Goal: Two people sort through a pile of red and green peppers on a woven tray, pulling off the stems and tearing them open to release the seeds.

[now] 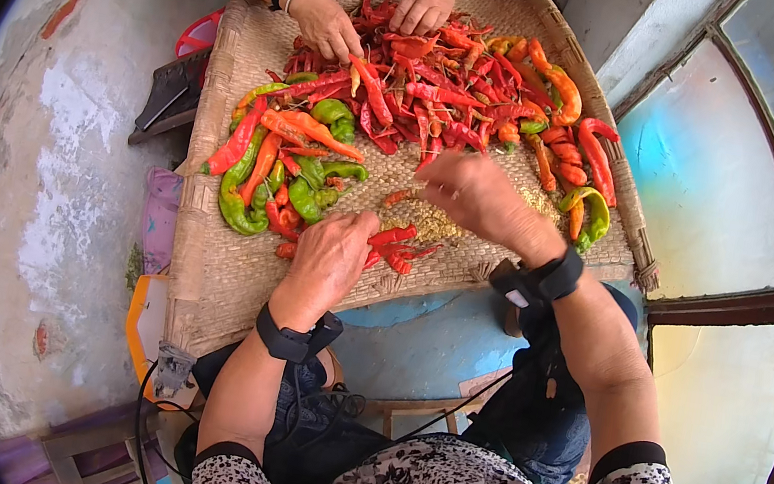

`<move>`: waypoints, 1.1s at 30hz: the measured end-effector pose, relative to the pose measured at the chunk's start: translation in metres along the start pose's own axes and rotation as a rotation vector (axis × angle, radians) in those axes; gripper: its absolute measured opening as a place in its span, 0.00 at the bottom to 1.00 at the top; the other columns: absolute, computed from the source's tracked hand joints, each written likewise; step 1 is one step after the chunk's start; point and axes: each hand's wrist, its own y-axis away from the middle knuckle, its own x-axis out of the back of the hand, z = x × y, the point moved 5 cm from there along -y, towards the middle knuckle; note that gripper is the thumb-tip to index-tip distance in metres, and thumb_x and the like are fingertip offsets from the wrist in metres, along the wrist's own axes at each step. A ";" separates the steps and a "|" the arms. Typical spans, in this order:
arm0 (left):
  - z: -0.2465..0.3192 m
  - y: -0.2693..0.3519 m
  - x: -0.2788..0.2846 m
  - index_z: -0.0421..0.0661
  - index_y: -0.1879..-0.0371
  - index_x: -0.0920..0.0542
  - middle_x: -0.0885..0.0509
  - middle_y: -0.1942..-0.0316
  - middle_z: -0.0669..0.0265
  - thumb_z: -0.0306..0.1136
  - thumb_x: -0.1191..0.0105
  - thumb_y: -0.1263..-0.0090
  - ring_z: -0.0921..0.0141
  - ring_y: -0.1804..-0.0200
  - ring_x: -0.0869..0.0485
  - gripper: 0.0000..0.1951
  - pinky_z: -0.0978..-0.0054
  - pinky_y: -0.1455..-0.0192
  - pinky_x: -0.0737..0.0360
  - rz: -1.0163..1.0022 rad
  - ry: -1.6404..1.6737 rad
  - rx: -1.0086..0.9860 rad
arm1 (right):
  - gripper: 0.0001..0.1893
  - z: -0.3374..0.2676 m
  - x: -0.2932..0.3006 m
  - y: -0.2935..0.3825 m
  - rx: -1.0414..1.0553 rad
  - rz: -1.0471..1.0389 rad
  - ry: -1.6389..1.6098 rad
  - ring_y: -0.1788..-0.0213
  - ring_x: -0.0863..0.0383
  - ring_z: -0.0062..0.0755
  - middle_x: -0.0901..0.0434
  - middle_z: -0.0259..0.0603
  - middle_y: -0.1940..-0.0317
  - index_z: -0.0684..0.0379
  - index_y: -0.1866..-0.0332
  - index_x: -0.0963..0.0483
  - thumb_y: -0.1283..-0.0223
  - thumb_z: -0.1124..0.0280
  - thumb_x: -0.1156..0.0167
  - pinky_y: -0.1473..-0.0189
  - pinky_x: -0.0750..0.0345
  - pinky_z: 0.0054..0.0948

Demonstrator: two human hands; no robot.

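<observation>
My left hand [332,252] is closed around several small red chili peppers [396,243], whose tips poke out to its right, low over the front of a woven tray [212,290]. My right hand [470,198] hovers above a patch of pale chili seeds [435,225], fingers curled and blurred by motion; whether it pinches anything cannot be made out. Left of my hands lies a group of green chili peppers [303,194] mixed with orange and red ones. A large heap of red chili peppers [426,89] covers the tray's far half.
Across the tray, another person's two hands [326,23] touch the heap. A curled green-yellow pepper [594,218] rests near the right rim. Glass window panes [716,180] border the right side, a peeling wall [61,190] the left. A black cable [139,415] hangs at lower left.
</observation>
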 end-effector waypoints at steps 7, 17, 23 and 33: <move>0.008 -0.001 0.003 0.41 0.63 0.27 0.19 0.67 0.56 0.19 0.44 0.43 0.54 0.60 0.20 0.11 0.59 0.59 0.24 0.007 0.006 -0.033 | 0.10 -0.007 -0.041 -0.008 -0.053 -0.230 0.274 0.60 0.18 0.46 0.23 0.46 0.61 0.60 0.55 0.24 0.42 0.71 0.41 0.63 0.20 0.39; 0.008 0.002 0.007 0.41 0.62 0.27 0.19 0.66 0.56 0.20 0.45 0.41 0.55 0.60 0.19 0.10 0.59 0.59 0.23 0.007 0.007 -0.019 | 0.07 0.005 -0.040 -0.012 -0.120 -0.118 0.281 0.65 0.17 0.50 0.21 0.48 0.70 0.63 0.65 0.25 0.44 0.70 0.41 0.67 0.21 0.43; 0.015 -0.001 0.013 0.41 0.60 0.26 0.19 0.64 0.54 0.20 0.46 0.39 0.53 0.59 0.19 0.09 0.58 0.58 0.21 0.066 0.067 -0.013 | 0.11 0.039 0.010 -0.006 -0.197 -0.032 -0.149 0.75 0.19 0.32 0.18 0.42 0.74 0.63 0.58 0.23 0.43 0.69 0.37 0.70 0.22 0.33; -0.011 -0.002 0.010 0.41 0.54 0.26 0.20 0.67 0.70 0.22 0.43 0.33 0.81 0.66 0.23 0.11 0.82 0.63 0.24 0.358 0.862 0.222 | 0.17 0.003 0.002 -0.002 -0.192 0.028 -0.448 0.59 0.17 0.28 0.16 0.42 0.60 0.64 0.46 0.23 0.37 0.68 0.37 0.55 0.18 0.31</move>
